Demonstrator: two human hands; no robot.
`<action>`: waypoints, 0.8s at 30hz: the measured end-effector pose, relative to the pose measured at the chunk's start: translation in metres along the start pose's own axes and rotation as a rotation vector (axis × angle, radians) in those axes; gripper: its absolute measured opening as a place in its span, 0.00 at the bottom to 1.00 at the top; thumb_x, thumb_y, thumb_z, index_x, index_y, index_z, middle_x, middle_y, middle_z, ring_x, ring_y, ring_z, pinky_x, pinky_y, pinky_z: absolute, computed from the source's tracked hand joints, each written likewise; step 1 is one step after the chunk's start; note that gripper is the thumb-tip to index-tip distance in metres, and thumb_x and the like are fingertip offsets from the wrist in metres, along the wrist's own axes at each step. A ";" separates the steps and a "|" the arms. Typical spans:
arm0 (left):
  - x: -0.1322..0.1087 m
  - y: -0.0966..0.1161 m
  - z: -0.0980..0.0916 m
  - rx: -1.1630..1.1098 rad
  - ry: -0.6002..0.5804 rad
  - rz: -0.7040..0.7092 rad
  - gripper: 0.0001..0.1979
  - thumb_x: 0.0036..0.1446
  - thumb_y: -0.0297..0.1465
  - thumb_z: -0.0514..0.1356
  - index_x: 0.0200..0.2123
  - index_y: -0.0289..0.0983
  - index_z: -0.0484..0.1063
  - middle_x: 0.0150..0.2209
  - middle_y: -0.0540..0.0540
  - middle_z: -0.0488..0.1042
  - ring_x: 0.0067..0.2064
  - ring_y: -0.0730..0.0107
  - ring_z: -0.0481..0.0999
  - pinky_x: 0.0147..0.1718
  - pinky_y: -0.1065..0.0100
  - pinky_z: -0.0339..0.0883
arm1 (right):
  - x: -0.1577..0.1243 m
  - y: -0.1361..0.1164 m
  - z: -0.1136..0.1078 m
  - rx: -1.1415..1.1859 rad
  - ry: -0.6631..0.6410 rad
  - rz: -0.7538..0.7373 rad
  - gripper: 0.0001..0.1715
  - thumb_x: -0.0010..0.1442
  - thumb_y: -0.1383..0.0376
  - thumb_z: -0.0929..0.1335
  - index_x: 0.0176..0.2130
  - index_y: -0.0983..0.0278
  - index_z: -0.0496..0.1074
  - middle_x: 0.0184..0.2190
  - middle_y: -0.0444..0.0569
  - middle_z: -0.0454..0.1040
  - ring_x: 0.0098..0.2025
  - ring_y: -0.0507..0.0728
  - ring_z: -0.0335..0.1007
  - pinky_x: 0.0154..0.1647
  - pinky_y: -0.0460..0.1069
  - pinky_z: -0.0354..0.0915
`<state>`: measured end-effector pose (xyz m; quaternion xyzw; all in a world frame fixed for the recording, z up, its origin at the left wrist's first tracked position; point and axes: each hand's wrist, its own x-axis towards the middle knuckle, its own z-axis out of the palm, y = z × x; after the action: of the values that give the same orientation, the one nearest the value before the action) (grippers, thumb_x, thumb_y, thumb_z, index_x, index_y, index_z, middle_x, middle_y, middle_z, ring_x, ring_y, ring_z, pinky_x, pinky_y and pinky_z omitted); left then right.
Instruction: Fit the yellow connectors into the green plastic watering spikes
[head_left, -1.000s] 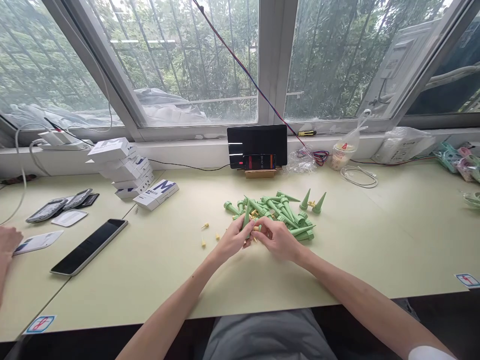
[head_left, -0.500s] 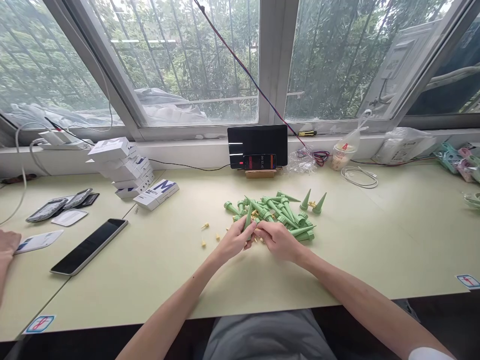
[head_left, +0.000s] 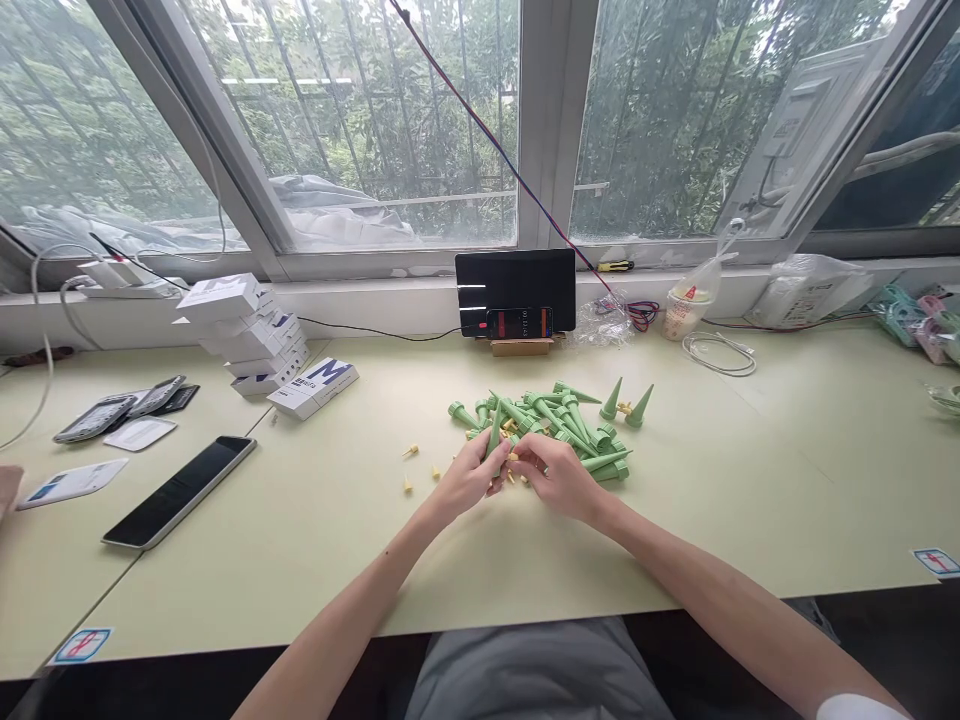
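A heap of green cone-shaped plastic spikes (head_left: 559,425) lies on the pale green table (head_left: 337,520), with small yellow pieces (head_left: 409,452) scattered to its left. My left hand (head_left: 469,475) is closed around one green spike (head_left: 495,430) that points up and away. My right hand (head_left: 555,475) meets it at the spike's lower end, its fingers pinched on a small yellow piece (head_left: 513,457). Two green spikes (head_left: 628,403) stand upright at the heap's far right.
A black tablet with a phone (head_left: 517,323) on a wooden stand sits behind the heap. White boxes (head_left: 247,335) are stacked at the left, a dark phone (head_left: 180,491) and calculators (head_left: 120,410) nearer. Another person's hand (head_left: 7,485) shows at the left edge. Bags and cables line the sill.
My hands stay together at the heap's near edge, shifting only slightly. The other person's hand at the left has drawn back almost out of view.
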<state>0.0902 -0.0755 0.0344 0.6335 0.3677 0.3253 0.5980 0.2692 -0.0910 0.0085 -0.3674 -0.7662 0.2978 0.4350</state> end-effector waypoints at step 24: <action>0.000 0.002 0.000 -0.053 0.007 -0.008 0.19 0.65 0.47 0.53 0.34 0.37 0.62 0.27 0.52 0.62 0.25 0.75 0.64 0.22 0.72 0.56 | 0.001 -0.006 0.000 -0.066 0.043 -0.023 0.08 0.69 0.63 0.64 0.38 0.63 0.71 0.30 0.46 0.73 0.26 0.51 0.63 0.28 0.47 0.61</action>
<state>0.0906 -0.0758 0.0363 0.6148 0.3635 0.3348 0.6147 0.2675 -0.0937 0.0137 -0.3788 -0.7703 0.2595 0.4424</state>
